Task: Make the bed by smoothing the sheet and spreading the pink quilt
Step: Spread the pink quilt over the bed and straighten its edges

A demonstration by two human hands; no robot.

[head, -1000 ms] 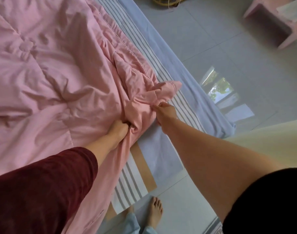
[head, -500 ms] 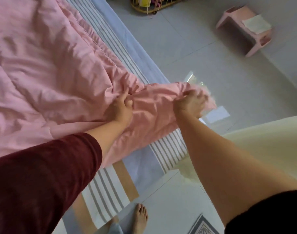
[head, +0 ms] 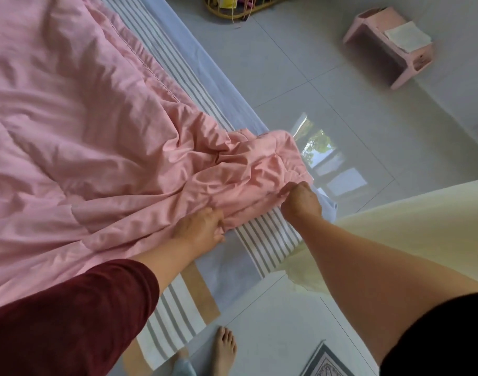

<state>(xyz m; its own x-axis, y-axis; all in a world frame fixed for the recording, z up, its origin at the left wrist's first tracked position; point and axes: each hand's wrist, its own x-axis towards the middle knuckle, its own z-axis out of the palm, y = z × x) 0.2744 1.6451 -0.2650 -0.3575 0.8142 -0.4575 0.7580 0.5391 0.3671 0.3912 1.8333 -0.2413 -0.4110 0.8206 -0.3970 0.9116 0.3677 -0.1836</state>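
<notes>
The pink quilt (head: 91, 147) covers most of the bed, wrinkled, with its corner bunched at the bed's near right corner. My left hand (head: 201, 230) grips the quilt's lower edge. My right hand (head: 300, 200) pinches the quilt's corner a little to the right, over the bed's corner. The striped white, grey and pale blue sheet (head: 265, 240) shows beneath the quilt along the right side and the foot of the bed.
Grey tiled floor (head: 300, 85) lies right of the bed. A pink stool (head: 389, 47) with a cloth on it stands at the far right. A yellow wire basket (head: 232, 6) sits at the top. My bare foot (head: 224, 351) and a small mat (head: 324, 362) are below.
Both hands have pulled the bunched quilt corner out toward the bed's near right corner. It now lies flatter and lower over the striped sheet.
</notes>
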